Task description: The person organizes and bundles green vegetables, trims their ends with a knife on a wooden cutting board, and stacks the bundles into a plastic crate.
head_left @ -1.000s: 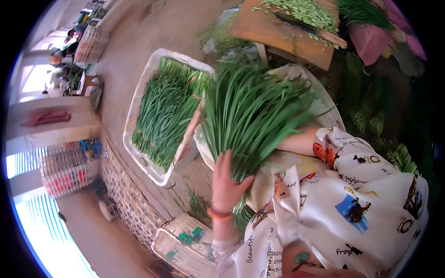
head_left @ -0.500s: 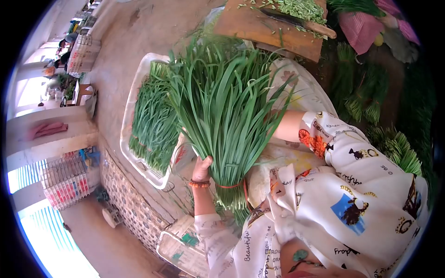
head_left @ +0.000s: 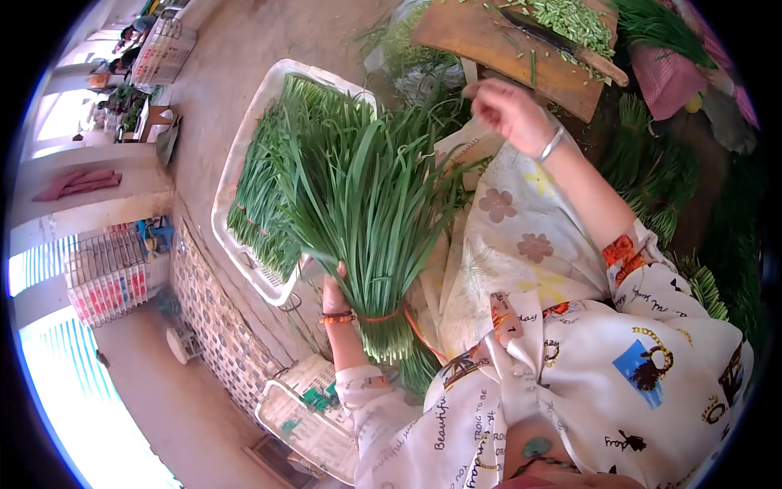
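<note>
A large bunch of garlic chives (head_left: 371, 208) stands tilted in front of me, its leaves fanned away and its pale cut ends toward me. A red band (head_left: 381, 316) circles it near those ends. My left hand (head_left: 336, 281), with a beaded bracelet at the wrist, is closed on the bunch's left side; its fingers are mostly hidden behind the leaves. My right hand (head_left: 515, 118), wearing a silver bangle, is raised to the right of the leaf tips. Its fingers are loosely bent and apart, with nothing visible in them.
A white crate (head_left: 224, 191) beyond the bunch holds more banded chives. A wooden board (head_left: 464, 37) carries a knife (head_left: 554, 37) and chopped stems (head_left: 570, 20). More bundles (head_left: 652, 175) lie at right. A patterned apron (head_left: 513, 220) covers my lap. Another crate (head_left: 314, 420) stands lower left.
My right hand has come out from behind the bunch and risen toward the board. The bunch, still in my left hand, sits slightly lower and further left in view.
</note>
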Motion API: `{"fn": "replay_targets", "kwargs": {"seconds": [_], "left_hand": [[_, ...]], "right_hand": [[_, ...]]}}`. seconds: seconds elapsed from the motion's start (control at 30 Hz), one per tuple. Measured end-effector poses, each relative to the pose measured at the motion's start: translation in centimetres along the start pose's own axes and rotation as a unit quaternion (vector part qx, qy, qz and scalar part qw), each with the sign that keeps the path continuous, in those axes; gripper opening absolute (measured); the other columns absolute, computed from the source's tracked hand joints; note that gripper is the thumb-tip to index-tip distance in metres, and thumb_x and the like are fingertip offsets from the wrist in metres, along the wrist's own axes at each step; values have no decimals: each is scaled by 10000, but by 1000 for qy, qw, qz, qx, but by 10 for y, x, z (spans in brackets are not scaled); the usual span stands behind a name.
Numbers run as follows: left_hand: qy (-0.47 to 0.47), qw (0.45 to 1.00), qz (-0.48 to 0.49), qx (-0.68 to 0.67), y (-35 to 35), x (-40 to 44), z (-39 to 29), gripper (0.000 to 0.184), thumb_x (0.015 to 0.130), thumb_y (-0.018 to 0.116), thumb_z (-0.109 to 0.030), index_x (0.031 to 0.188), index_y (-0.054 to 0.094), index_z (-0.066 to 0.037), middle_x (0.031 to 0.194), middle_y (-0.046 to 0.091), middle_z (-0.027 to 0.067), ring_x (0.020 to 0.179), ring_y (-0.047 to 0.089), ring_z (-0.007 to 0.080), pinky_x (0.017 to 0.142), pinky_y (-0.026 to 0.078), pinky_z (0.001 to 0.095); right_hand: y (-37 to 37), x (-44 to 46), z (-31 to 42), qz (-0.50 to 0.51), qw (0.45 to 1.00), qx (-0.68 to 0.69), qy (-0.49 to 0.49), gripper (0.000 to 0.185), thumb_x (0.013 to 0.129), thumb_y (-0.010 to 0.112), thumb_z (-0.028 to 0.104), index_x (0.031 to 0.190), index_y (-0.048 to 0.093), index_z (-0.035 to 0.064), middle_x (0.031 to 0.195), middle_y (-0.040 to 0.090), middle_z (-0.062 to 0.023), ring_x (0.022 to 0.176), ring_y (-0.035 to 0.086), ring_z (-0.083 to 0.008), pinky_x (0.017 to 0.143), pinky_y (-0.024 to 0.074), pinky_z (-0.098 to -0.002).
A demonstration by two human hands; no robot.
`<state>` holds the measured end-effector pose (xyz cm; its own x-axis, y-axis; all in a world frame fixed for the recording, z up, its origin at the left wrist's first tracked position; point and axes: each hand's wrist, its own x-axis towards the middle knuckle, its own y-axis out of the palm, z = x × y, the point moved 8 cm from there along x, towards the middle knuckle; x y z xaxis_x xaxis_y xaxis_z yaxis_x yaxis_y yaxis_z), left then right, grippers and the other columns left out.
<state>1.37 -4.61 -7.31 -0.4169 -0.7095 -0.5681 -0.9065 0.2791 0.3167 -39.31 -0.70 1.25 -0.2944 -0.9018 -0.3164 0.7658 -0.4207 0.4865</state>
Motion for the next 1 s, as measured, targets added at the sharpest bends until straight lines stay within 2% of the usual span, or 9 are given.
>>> {"fn": "replay_targets", "kwargs": {"seconds": [0.03,0.13,0.23,0.43,0.53,0.67,0.73,0.9,1.0], "left_hand": [[-8,1000,0,-13,-5,4,7,521,701,606,-328,1104,470,-26,1035,546,80,906,539,214,809,439,346],[-17,999,-9,-41,9,2,6,516,709,604,-325,1105,469,-23,1032,547,86,896,544,220,796,449,352],[-34,998,17,-44,15,-2,4,519,713,605,-327,1109,467,-21,1029,550,91,889,548,225,785,457,354],[-16,1000,-3,-18,14,-1,2,527,707,609,-335,1107,470,-22,1024,552,89,892,549,222,792,452,350],[-12,1000,0,-7,18,-2,0,523,710,605,-328,1111,467,-22,1033,548,87,896,547,220,797,449,350],[-6,1000,0,-7,22,-1,-1,518,714,601,-316,1116,462,-19,1038,545,84,898,546,217,799,447,350],[9,1000,-15,2,22,-3,-4,515,718,598,-309,1116,458,-15,1037,543,86,889,549,216,791,451,345],[24,999,-25,40,24,-4,-7,507,723,591,-298,1114,454,-7,1025,544,90,870,554,215,776,457,340],[16,999,-30,31,17,-3,-2,504,725,587,-292,1116,450,-5,1023,543,90,869,554,214,774,457,340]], "right_hand": [[20,-10,-2,49,985,-166,2,205,829,479,178,968,545,43,710,588,-2,596,543,-70,569,448,-199],[64,-21,-15,127,904,-406,-36,252,822,489,218,983,538,32,611,574,-29,524,530,-79,504,428,-219],[78,-16,-23,132,790,-578,-156,244,799,498,209,951,523,20,607,562,-133,544,556,-254,529,433,-349],[84,-12,-39,127,741,-649,-116,184,758,505,208,777,519,26,668,564,-172,668,565,-323,594,446,-418],[90,-19,-40,118,717,-667,-164,161,752,502,197,715,481,41,614,542,-154,614,554,-320,543,436,-420],[69,-12,-25,9,767,-586,-261,133,736,501,169,693,433,63,539,498,-122,541,527,-316,485,411,-422],[41,-3,-7,-67,777,-581,-235,72,743,482,119,773,465,55,613,527,-127,612,544,-306,551,433,-396],[42,-27,24,-110,755,-532,-368,157,782,474,51,929,522,33,700,554,-92,651,559,-233,599,456,-317],[53,-9,-24,95,909,-391,-107,243,840,466,125,1050,467,2,704,571,-55,610,551,-105,544,455,-248]]}}
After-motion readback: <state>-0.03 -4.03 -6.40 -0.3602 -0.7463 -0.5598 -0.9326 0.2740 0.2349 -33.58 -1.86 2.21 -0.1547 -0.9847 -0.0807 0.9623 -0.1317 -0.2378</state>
